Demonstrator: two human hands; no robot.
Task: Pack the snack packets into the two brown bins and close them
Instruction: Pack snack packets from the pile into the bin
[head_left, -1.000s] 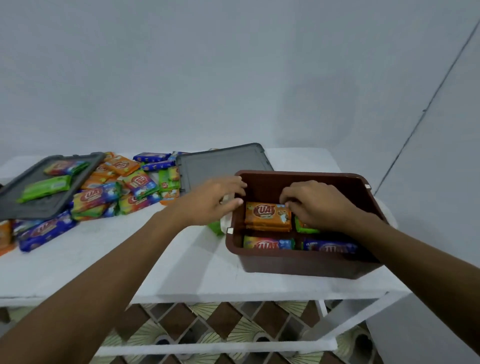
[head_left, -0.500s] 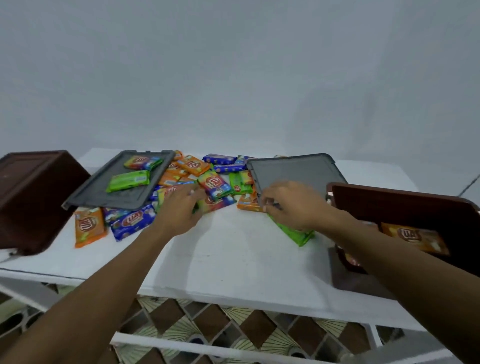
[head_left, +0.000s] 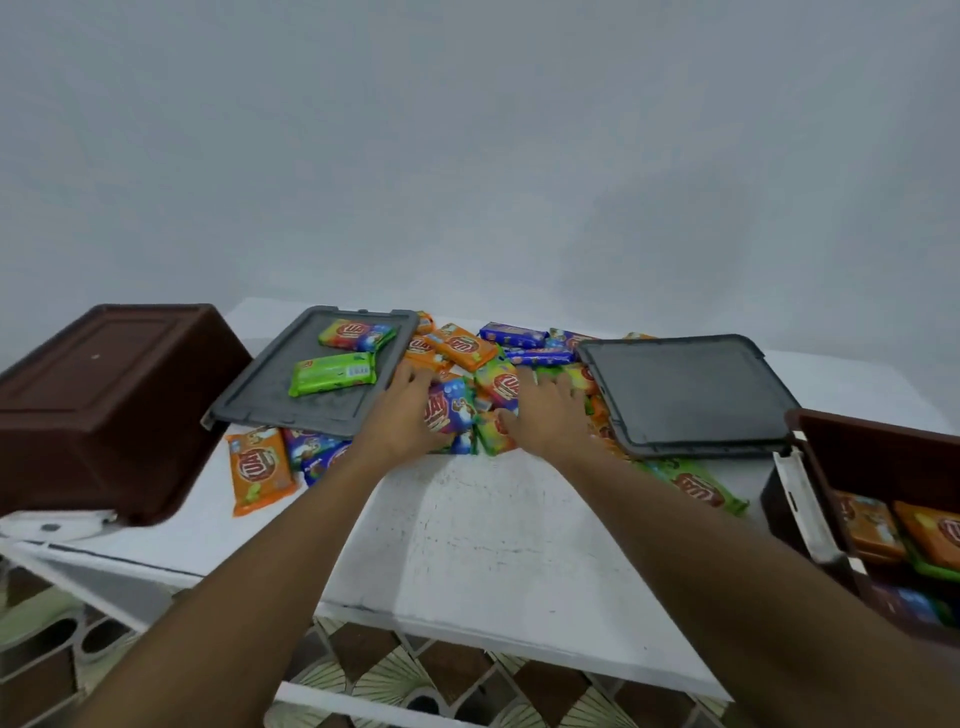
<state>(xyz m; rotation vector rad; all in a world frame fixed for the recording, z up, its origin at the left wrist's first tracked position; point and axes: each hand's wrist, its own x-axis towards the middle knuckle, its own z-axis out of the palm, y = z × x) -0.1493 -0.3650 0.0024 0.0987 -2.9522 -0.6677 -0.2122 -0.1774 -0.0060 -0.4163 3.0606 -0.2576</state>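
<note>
Starting at the far left, a brown bin (head_left: 104, 405) is seen on the white table (head_left: 493, 545), tipped so that its underside is turned toward the camera. Just to its right a grey lid (head_left: 270, 400) is propped over some packets; a green packet (head_left: 332, 373) and a multicoloured packet (head_left: 356, 335) are carried on it. An orange packet (head_left: 258, 469) is laid flat on the table below that lid's near edge. The pile of snack packets (head_left: 467, 364) is spread across the middle of the table, between the two lids. The left hand (head_left: 405, 415) is laid on the pile with fingers spread, touching a packet with a blue end (head_left: 451, 415); the right hand (head_left: 545, 410) is pressed onto the packets just beside it, fingers likewise splayed. Whether any packet is actually grasped by either hand cannot be told. Further right a second grey lid (head_left: 685, 395) is tilted over the edge of the pile, and a green packet (head_left: 696, 486) is partly hidden under the right forearm. At the right edge the second brown bin (head_left: 872, 452) is seen open, with orange, green and blue packets already laid inside.
</note>
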